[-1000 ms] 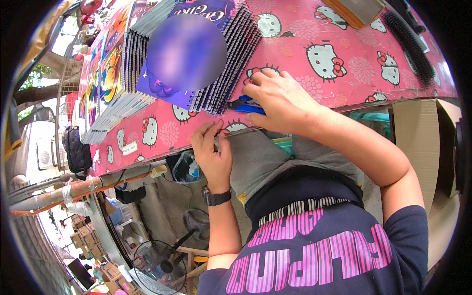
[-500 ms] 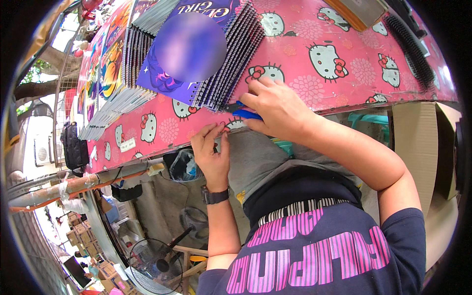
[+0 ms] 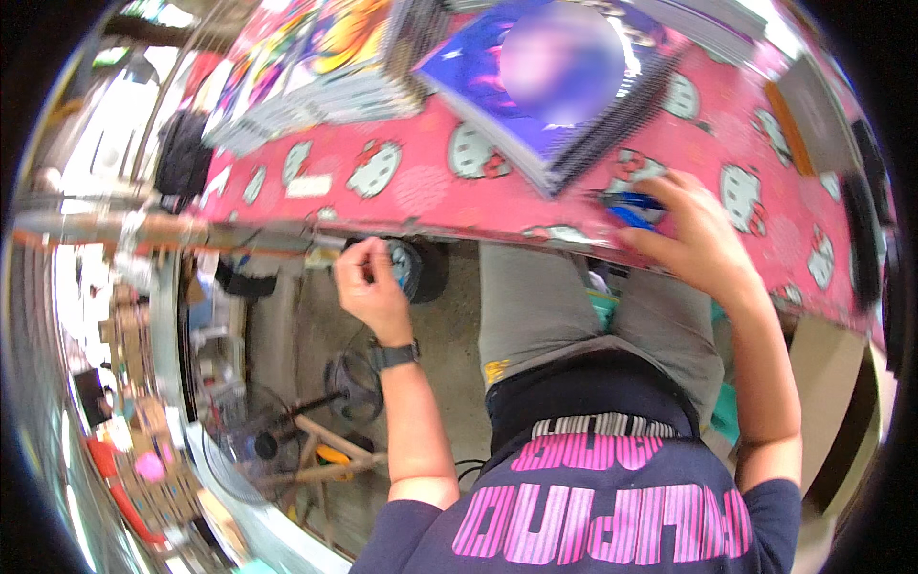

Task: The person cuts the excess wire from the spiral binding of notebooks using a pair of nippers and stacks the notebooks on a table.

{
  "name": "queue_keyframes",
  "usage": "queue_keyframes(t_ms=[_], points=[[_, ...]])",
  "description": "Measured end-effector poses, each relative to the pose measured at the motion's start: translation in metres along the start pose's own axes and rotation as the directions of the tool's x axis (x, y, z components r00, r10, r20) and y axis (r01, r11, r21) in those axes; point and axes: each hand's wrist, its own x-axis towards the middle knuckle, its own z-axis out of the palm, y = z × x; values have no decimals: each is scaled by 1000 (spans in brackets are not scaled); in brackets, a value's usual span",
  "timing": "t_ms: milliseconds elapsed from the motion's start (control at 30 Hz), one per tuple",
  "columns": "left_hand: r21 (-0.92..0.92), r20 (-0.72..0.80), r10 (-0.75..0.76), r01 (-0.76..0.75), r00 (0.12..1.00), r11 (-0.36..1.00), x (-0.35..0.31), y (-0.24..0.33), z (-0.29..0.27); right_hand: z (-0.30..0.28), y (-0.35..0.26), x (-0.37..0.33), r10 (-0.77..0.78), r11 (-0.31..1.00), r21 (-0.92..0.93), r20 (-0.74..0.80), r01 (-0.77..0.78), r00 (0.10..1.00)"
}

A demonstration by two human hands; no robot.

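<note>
My right hand [image 3: 693, 239] lies on the pink tablecloth [image 3: 421, 182] with cat-face prints, near the table's front edge. Its fingers cover a small blue tool [image 3: 631, 206]. A stack of spiral notebooks [image 3: 559, 115] with a purple cover sits just beyond that hand. My left hand [image 3: 368, 282], a dark watch on its wrist, is below the table's front edge. Its fingers are curled and pinched together beside a dark round thing [image 3: 421, 270] under the edge. What they hold is hidden.
More stacks of colourful notebooks [image 3: 316, 67] fill the table's far left. A dark comb-like strip [image 3: 865, 239] lies at the right end. A cardboard box [image 3: 837, 402] stands on the right. A floor fan [image 3: 244, 445] and wooden pieces sit at lower left.
My left hand has slid left along the table's front edge, away from my right hand. The right hand stays on the blue tool. The view has swung right and closer.
</note>
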Motion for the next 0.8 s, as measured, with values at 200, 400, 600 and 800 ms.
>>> queue_keyframes(t_ms=[200,400,600,800], points=[[421,12,-134,116,991,900,1,-186,-86,-6,27,-13,128,970,218,-63,-111,990],[203,26,-318,306,948,930,72,-159,-72,-11,55,-27,317,699,688,-49,-198,947],[-557,305,10,170,952,813,137,-3,56,24,45,-27,347,-162,979,176,-126,921],[-486,864,127,741,487,463,137,31,125,38,22,-27,354,-436,895,262,-90,898]])
